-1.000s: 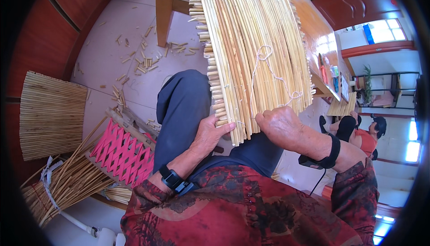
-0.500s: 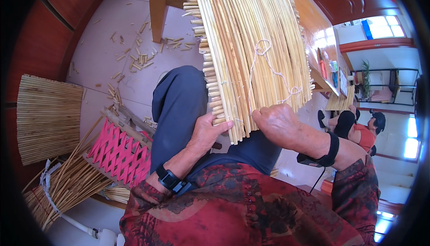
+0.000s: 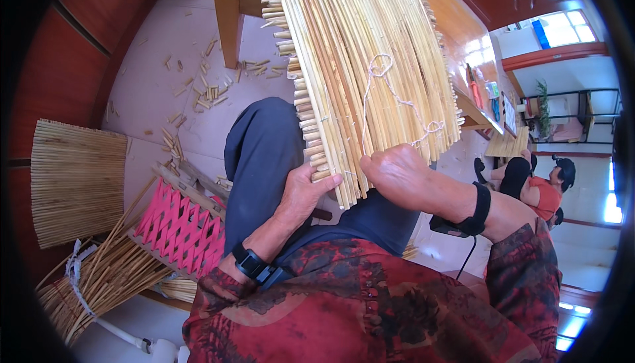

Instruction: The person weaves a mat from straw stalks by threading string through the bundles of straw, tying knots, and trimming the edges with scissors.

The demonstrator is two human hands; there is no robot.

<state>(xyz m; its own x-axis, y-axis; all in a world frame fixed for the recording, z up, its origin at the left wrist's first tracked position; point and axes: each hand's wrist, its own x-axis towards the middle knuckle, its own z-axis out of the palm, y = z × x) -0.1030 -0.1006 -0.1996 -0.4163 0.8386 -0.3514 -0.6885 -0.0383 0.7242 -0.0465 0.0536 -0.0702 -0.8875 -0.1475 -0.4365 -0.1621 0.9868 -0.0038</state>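
Observation:
A mat of pale reed stalks (image 3: 350,52) stretches from the table down over my lap, its stalk ends forming a ragged left edge. My left hand (image 3: 303,194) grips the mat's near left corner, thumb on top and fingers partly hidden underneath. Thin whitish string (image 3: 398,98) lies loosely over the stalks, with a loop at its upper end. One strand runs down to my right hand (image 3: 397,172), which is closed over the near edge with fingertips pinched on the string. Whatever else the curled fingers may hold is hidden.
The glossy wooden table (image 3: 456,39) stands ahead. Cut stalk pieces (image 3: 210,93) litter the floor. At left are another reed mat (image 3: 78,181), a pink-webbed stool (image 3: 180,227) and a stalk bundle (image 3: 109,290). A seated person (image 3: 542,194) is at far right.
My right hand has shifted slightly left and up along the mat's near edge, the string still at its fingertips. My left hand keeps its hold on the corner.

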